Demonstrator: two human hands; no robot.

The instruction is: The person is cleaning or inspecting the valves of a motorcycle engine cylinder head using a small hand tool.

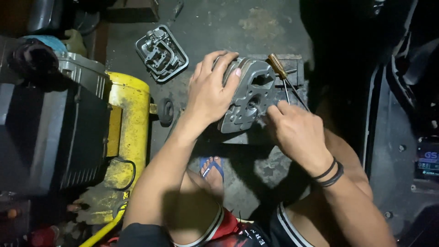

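Head view: left hand [209, 91] fingers grip the grey engine part [247, 93]; right hand [297, 130] fingers pinch at its face.

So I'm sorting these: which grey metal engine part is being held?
The cylinder head under the left hand; the other casting lies untouched on the floor.

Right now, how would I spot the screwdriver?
Find the big yellow tank on the left, then go right to the grey metal engine part the left hand holds. The screwdriver lies just past its top right corner, the only thing with an amber handle.
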